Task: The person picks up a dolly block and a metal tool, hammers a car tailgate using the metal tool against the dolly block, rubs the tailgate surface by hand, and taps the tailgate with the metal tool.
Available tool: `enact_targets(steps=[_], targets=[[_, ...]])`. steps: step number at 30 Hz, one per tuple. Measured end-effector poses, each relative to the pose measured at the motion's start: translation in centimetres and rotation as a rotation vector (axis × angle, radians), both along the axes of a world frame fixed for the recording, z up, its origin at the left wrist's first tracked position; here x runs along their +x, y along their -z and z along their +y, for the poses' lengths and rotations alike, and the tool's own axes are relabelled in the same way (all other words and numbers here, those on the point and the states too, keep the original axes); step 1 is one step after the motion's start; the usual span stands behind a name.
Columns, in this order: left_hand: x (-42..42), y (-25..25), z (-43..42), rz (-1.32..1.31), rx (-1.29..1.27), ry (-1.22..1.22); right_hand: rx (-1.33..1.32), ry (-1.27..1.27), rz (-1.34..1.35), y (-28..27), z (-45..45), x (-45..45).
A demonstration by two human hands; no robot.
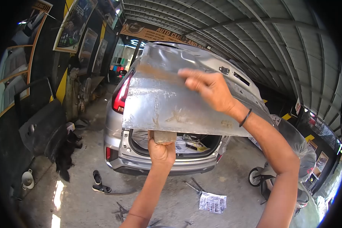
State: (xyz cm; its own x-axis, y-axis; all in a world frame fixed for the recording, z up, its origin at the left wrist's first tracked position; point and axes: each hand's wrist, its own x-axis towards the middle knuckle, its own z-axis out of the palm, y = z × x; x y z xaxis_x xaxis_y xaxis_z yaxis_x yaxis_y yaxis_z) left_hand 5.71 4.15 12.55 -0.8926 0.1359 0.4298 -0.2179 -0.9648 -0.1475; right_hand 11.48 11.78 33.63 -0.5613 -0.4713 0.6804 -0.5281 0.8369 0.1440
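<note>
The raised tailgate [140,117] of a silver car spreads out in front of me, its bare metal scuffed and dented. My left hand [162,152] is closed around a rough grey-brown block [165,136], held up at the tailgate's lower edge; the panel hides whether the block's top touches it. Above the panel, my right hand [211,87] is curled with its fingers toward the left. A brownish smear lies just beyond those fingertips, blurred, so what this hand grips cannot be made out.
Behind the tailgate is the car's open trunk [193,146]. On the concrete floor lie a newspaper sheet [212,202], sandals [101,187] and several metal tools [121,211]. A black furry animal [66,154] lies at left beside a door panel [41,121]; a covered motorbike [271,182] stands right.
</note>
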Motion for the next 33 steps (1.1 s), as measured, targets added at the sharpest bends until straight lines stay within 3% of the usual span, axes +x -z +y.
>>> enact_targets(steps=[3,4,5,7,9,11,13,15,17,19,21,23,25,27,31,32,33], targets=[[-0.9,0.7,0.1,0.095,0.037,-0.008,0.138,0.170,0.004,-1.6,1.0,0.2],[-1.1,1.1,0.4,0.188,0.100,0.028,-0.013,0.151,-0.022,-2.2,0.7,0.5],[-1.1,1.0,0.9,0.187,0.121,0.035,0.007,0.161,-0.021,-2.3,0.5,0.8],[0.2,-0.4,0.5,0.014,0.030,-0.050,-0.310,0.048,0.040,-1.2,0.1,1.6],[0.0,0.2,0.6,0.051,0.083,-0.016,-0.241,-0.011,-0.053,-0.4,1.7,1.2],[0.2,0.1,0.6,0.094,0.132,0.010,0.036,0.082,-0.040,-0.8,2.3,1.1],[1.8,-1.7,-0.2,-0.111,0.007,0.030,0.020,0.156,0.012,-1.6,1.3,1.7],[1.2,-1.2,0.1,-0.058,0.033,0.030,-0.309,0.132,0.012,-1.3,0.5,2.3],[1.2,-0.6,0.3,-0.011,0.048,0.027,-0.317,0.136,-0.040,0.2,1.1,2.2],[1.4,-0.8,-0.2,-0.030,0.109,0.074,0.060,0.055,-0.104,0.3,1.0,2.0],[0.8,0.0,0.2,0.007,0.115,0.050,0.143,0.180,-0.026,-0.7,0.0,2.6],[0.0,0.1,0.1,0.059,0.122,0.017,-0.280,0.017,-0.077,-0.7,-1.3,2.1],[0.0,0.2,-0.1,0.014,0.128,-0.002,-0.296,0.069,-0.047,-0.2,-1.5,1.3],[-0.6,0.9,-0.1,0.031,0.121,-0.020,0.262,0.047,-0.015,0.8,-1.3,-0.3],[-1.3,1.0,-1.1,0.023,0.162,-0.006,0.049,0.173,-0.012,-1.2,-4.0,0.0],[-1.3,0.9,-1.3,0.025,0.163,-0.007,-0.140,0.078,-0.047,-1.1,-3.9,-0.1],[-1.5,0.6,-1.7,0.002,0.141,-0.041,-0.136,0.076,-0.042,-0.7,-3.5,-0.4]])
